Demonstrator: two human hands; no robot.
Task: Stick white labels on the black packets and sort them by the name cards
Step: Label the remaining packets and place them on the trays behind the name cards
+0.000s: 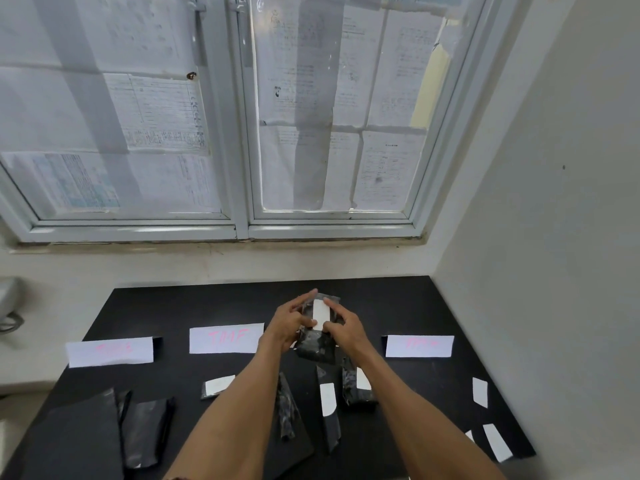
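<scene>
I hold a black packet (317, 344) upright above the middle of the black table (398, 299). A white label (320, 318) lies on its front face. My left hand (289, 323) grips the packet's left edge, its thumb on the label's lower part. My right hand (343, 323) holds the right edge, fingers touching the label. Three white name cards with pink writing stand in a row: left card (109, 351), middle card (225, 338), right card (419, 345).
Labelled packets (329, 403) (358, 382) (216, 386) lie below the middle card, between and beside my forearms. Unlabelled black packets (143, 431) lie at the front left. Loose white labels (479, 391) (497, 441) sit at the right front. A wall borders the table's right side, a window its back.
</scene>
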